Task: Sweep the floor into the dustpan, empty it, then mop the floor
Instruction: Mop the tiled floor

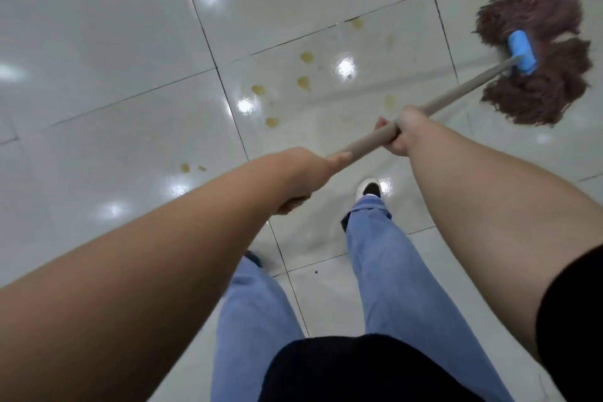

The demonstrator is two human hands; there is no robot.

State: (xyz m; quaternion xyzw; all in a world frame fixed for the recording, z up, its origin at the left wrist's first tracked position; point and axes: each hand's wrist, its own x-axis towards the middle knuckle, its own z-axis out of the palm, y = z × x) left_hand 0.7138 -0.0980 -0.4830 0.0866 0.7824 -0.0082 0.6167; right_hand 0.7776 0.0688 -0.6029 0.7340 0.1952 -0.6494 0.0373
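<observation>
Both bare forearms reach out over blue jeans [388, 271]; the left hand [301, 176] has its fingers curled round the near end of the mop handle [456, 96], and the right hand [399, 134] grips the handle further along. Its blue clamp [523, 49] holds brown strands [535, 52] spread flat on the glossy tiled floor [98, 42], to the right of several yellowish stains [305, 81]

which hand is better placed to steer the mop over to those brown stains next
Right. The right hand grips the mop handle lower down, nearer the mop head, so it likely steers best toward the brown stains. The left hand holds the upper end, acting more as a pivot.
</observation>
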